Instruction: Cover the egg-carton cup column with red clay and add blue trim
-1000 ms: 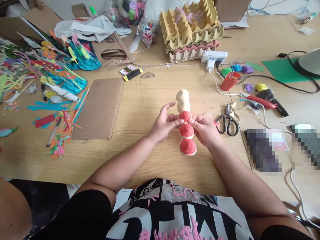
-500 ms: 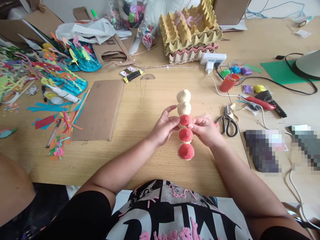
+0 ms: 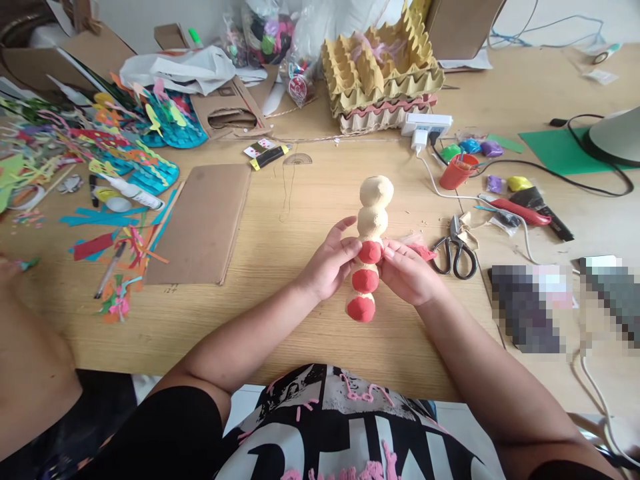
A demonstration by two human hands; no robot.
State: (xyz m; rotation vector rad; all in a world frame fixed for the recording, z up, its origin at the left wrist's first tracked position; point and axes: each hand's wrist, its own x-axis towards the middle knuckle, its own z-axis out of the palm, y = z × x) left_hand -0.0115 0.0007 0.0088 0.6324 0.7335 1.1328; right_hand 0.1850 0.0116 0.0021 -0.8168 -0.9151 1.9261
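A strip of several joined round bumps [image 3: 373,221] is held upright over the table, its two far bumps cream and its three near ones capped in red. My left hand [image 3: 333,260] pinches its left edge at the uppermost red bump, thumb on the side of the red. From the right, my right hand [image 3: 407,270] grips the same bump between thumb and fingers. Just beyond my right hand lies a piece of red clay [image 3: 423,251] on clear wrap. Black-handled scissors [image 3: 455,250] rest to the right of it.
A cardboard sheet [image 3: 197,223] lies left, beside paper strips and glue. Egg trays [image 3: 380,73] are stacked at the back near a power strip [image 3: 427,124]. A red cup [image 3: 457,171], clay packets and cables sit right. Another person's arm [image 3: 30,353] is at the far left.
The strip has tilted, its far end shifting right and its near end left, while both hands keep hold of it. The view has shifted slightly. The other person's hand now shows at the left edge.
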